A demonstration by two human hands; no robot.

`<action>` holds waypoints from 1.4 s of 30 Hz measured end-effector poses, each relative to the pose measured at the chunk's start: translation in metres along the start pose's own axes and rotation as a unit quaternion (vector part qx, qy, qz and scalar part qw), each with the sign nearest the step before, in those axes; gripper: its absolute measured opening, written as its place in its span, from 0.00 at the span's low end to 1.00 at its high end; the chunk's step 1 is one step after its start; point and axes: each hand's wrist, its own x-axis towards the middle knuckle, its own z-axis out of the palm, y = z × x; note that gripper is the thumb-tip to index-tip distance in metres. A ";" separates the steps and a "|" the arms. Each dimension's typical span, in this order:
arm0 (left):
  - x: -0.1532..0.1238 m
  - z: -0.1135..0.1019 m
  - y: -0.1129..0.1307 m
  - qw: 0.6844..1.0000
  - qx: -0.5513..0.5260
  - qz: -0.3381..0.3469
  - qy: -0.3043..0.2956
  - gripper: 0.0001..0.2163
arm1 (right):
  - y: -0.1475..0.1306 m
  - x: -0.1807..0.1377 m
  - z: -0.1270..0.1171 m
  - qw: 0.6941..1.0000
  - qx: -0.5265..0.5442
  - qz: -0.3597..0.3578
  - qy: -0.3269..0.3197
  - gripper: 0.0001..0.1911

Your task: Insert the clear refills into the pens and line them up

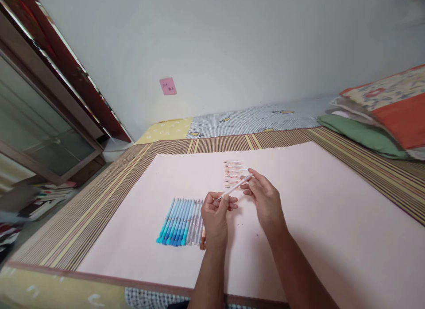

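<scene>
Both my hands hold one slim, pale pen (235, 186) at a slant above a pink sheet. My left hand (216, 214) pinches its lower left end, and my right hand (264, 198) grips the upper right end. Behind the hands lies a stack of thin pen parts (234, 167), pale with dark tips, partly covered by the pen and fingers. To the left of my left hand, a row of blue pens (175, 221) lies side by side. Clear-looking pens (194, 225) continue that row, then something brown (202, 239), half hidden by my left hand.
The pink sheet (133, 238) covers much of a striped mat (89, 202). Tiny dark specks (256, 235) lie near my right wrist. Folded bedding (368, 134) is piled at the far right. A pink note (168, 86) sticks to the wall; a glass-fronted cabinet (43, 123) stands left.
</scene>
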 end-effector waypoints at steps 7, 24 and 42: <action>-0.002 0.002 0.003 1.000 0.018 -0.006 -0.006 0.13 | 0.000 -0.002 0.002 1.000 0.014 0.001 0.021 0.23; 0.000 0.001 0.000 1.000 0.010 0.003 0.005 0.13 | 0.000 0.002 -0.002 0.998 0.056 0.003 0.043 0.18; 0.001 -0.002 0.002 1.000 0.015 -0.014 -0.010 0.13 | 0.004 -0.002 0.002 0.996 0.073 0.021 0.041 0.27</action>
